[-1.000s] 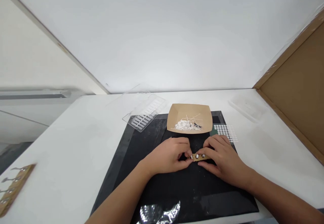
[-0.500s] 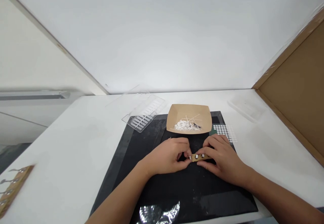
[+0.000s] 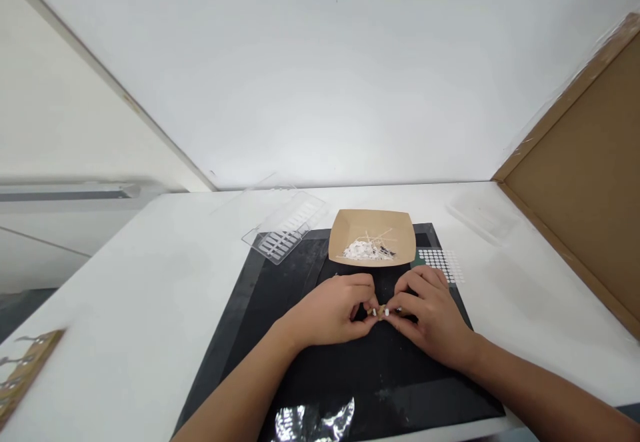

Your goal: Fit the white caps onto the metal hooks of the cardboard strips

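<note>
Between my two hands, over a black mat (image 3: 320, 379), is a narrow tan strip (image 3: 382, 313) with small white pieces on it. My left hand (image 3: 337, 310) pinches its left end between thumb and fingers. My right hand (image 3: 434, 320) is closed on the strip farther right, its thumb and fingertips near a white piece (image 3: 387, 312). Most of the strip is hidden by the fingers. Just beyond the hands stands a brown paper tray (image 3: 345, 225) holding white scraps and thin sticks (image 3: 367, 249).
Clear plastic cases with white labels (image 3: 280, 239) lie at the back left of the mat. A sheet of white dots (image 3: 443, 262) is near my right hand. A clear lid (image 3: 483, 219) lies back right, and a wooden rack with metal hooks (image 3: 30, 369) far left.
My right hand has slid left along the strip, closer to my left hand, covering more of it. The strip now reaches further left into my left fingers. The view has shifted slightly.
</note>
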`<state>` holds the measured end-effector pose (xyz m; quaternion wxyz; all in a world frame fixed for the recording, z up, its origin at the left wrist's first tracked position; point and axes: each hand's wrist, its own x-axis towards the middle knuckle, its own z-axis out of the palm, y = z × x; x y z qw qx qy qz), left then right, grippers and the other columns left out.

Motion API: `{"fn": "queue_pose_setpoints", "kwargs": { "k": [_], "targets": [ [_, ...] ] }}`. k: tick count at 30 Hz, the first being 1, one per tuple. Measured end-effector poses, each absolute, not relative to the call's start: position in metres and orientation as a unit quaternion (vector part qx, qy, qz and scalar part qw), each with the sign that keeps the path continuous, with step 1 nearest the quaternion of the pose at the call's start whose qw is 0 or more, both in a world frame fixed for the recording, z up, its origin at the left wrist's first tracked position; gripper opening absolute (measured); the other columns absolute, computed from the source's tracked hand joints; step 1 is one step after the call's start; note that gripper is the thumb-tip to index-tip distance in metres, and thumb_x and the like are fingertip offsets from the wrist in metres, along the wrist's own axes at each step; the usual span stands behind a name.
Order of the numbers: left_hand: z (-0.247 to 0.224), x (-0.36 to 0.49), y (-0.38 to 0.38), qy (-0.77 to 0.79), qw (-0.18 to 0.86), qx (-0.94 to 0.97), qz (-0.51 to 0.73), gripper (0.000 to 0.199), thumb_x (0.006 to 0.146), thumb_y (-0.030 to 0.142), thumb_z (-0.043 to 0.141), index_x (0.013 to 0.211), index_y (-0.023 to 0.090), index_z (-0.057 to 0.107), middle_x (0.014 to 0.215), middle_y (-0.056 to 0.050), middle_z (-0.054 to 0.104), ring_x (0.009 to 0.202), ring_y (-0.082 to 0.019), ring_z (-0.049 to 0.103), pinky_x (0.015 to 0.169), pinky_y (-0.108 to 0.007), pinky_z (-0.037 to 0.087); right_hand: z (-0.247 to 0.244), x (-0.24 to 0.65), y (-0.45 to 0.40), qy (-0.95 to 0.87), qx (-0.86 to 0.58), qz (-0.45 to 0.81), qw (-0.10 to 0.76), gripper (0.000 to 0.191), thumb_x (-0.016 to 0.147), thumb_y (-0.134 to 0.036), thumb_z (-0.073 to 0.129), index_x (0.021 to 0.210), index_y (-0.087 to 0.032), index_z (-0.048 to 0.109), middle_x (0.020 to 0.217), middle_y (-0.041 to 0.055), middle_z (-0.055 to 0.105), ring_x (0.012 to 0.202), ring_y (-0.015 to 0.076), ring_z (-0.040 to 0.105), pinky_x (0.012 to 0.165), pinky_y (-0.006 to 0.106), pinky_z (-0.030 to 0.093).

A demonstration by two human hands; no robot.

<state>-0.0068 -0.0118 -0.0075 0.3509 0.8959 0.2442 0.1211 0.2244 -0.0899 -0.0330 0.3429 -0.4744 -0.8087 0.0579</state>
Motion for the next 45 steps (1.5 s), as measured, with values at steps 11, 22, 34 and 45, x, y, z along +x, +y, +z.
{"fn": "queue_pose_setpoints", "kwargs": {
  "k": [11,22,34,45],
  "targets": [
    [0.002,-0.007,-0.015,0.203,0.318,0.899,0.223,0.009,0.094,0.027,0.071,0.092,0.018,0.071,0.076,0.0,0.065,0.063,-0.012,0.056,0.059,-0.023,0.045,-0.009,0.232,-0.093,-0.797,-0.379,0.095,0.461,0.014,0.098,-0.012,0.072,0.099,-0.026,0.071,0.109,0.0041,0.08,0.111,0.0258,0.068,0.101,0.05,0.055],
    [0.008,0.004,-0.036,0.126,0.301,0.863,0.386,0.022,0.092,0.011,0.072,0.112,0.02,0.075,0.094,-0.007,0.068,0.076,-0.014,0.063,0.066,-0.024,0.053,-0.015,0.233,-0.095,-0.812,-0.31,0.229,0.439,0.016,0.102,-0.008,0.064,0.109,-0.023,0.064,0.106,0.0065,0.075,0.104,0.0199,0.071,0.091,0.038,0.063],
    [0.003,0.007,-0.035,0.12,0.28,0.873,0.382,0.015,0.096,0.012,0.07,0.107,0.02,0.076,0.095,-0.008,0.072,0.079,-0.014,0.067,0.068,-0.025,0.056,-0.015,0.236,-0.093,-0.81,-0.329,0.209,0.438,0.02,0.104,-0.009,0.061,0.115,-0.024,0.068,0.109,0.0068,0.076,0.103,0.0209,0.071,0.088,0.038,0.063],
    [0.005,0.005,-0.033,0.166,0.316,0.876,0.325,0.011,0.101,0.017,0.064,0.107,0.018,0.073,0.101,-0.008,0.067,0.079,-0.012,0.063,0.063,-0.02,0.051,-0.023,0.239,-0.095,-0.746,-0.442,0.279,0.413,0.025,0.102,-0.022,0.069,0.125,-0.027,0.061,0.101,0.0024,0.077,0.084,0.0172,0.074,0.065,0.027,0.06]
  ]
}}
